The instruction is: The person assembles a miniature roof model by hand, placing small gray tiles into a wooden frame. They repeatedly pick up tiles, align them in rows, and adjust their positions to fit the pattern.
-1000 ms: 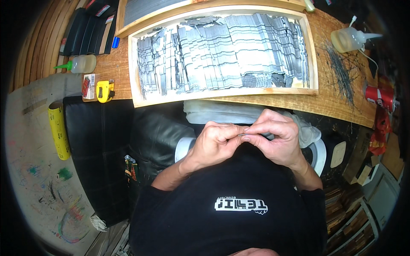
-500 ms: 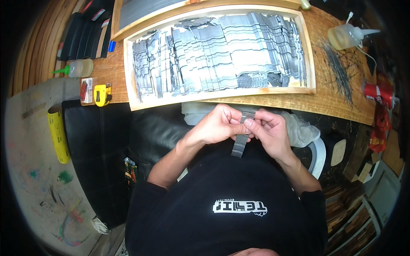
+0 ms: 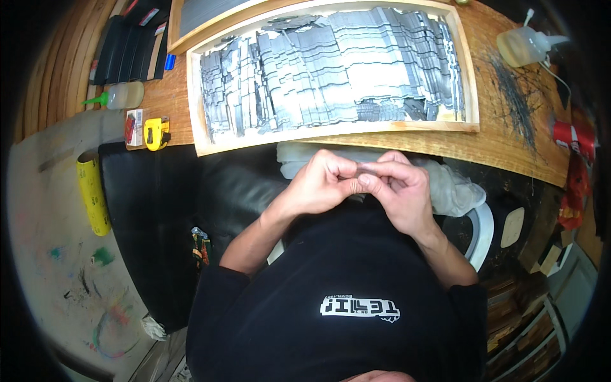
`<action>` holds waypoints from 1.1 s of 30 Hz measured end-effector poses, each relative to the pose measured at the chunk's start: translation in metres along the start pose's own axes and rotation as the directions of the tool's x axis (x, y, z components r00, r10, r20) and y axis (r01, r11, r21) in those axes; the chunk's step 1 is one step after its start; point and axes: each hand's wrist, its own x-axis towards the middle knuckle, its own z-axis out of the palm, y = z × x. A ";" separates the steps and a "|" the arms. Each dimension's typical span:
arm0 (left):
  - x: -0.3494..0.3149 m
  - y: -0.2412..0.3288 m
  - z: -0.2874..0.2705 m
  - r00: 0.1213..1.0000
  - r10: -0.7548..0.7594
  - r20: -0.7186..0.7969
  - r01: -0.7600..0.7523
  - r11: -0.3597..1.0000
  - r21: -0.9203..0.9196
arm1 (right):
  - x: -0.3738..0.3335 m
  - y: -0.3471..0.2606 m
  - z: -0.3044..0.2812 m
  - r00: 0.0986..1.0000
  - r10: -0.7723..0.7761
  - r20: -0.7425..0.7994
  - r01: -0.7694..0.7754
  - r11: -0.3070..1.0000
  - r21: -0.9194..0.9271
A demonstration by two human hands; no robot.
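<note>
My left hand (image 3: 321, 183) and my right hand (image 3: 407, 196) meet in front of my chest, below the table's edge. Both are closed, thumbs and fingers pinching a thin grey striped strip (image 3: 364, 170) between them. Only a little of the strip shows; the fingers cover most of it. Just beyond the hands, a shallow wooden tray (image 3: 396, 127) sits on the table, filled with many thin grey strips (image 3: 305, 73) packed in rows.
Behind the tray is another wooden frame (image 3: 223, 20). On the wooden table (image 3: 175, 105) lie a yellow tape measure (image 3: 156, 134), a green-tipped bottle (image 3: 125, 95), another squeeze bottle (image 3: 519, 48) and dark slivers (image 3: 514, 95). A red can (image 3: 573, 139) stands at right, a yellow roll (image 3: 94, 197) at left.
The strip, which hung down below my fingers, is now mostly hidden between them. Both hands stay close together, and the view has shifted slightly.
</note>
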 end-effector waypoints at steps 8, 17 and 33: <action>-0.031 0.003 0.014 0.928 0.309 -0.207 -0.246 0.928 0.281 | 0.000 -0.011 0.014 0.923 -0.379 0.072 0.385 0.888 -0.251; -0.035 0.004 0.009 0.951 0.234 -0.201 -0.184 0.953 0.239 | 0.004 -0.022 0.007 0.957 -0.229 0.175 0.263 0.943 -0.204; -0.033 0.010 0.010 0.911 0.377 -0.170 -0.303 0.888 0.345 | 0.005 -0.025 0.002 0.943 -0.277 0.182 0.312 0.929 -0.200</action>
